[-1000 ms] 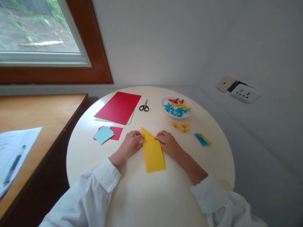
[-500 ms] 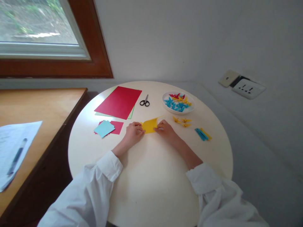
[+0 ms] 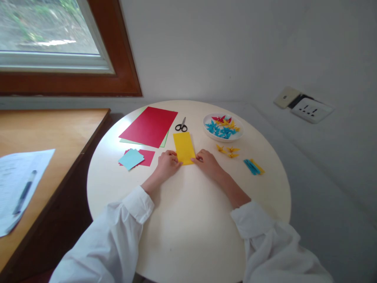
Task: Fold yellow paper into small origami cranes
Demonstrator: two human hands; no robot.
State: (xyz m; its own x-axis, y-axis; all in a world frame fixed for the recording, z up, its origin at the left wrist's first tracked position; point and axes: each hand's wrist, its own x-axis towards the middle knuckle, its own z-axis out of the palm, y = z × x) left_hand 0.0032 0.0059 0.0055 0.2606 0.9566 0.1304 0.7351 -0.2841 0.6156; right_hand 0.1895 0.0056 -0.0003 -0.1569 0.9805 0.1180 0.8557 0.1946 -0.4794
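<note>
Our sheet (image 3: 184, 147) lies between left hand (image 3: 168, 161) and right hand (image 3: 207, 162), scissors (image 3: 182, 125) behind. Right of these, a dish (image 3: 237, 135) holds paper cranes (image 3: 220, 131).

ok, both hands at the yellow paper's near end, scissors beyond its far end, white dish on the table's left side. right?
Wrong side: the head view shows the white dish on the right side of the table. The rest stands: left hand and right hand at the near end of the yellow paper, scissors beyond its far end.
</note>
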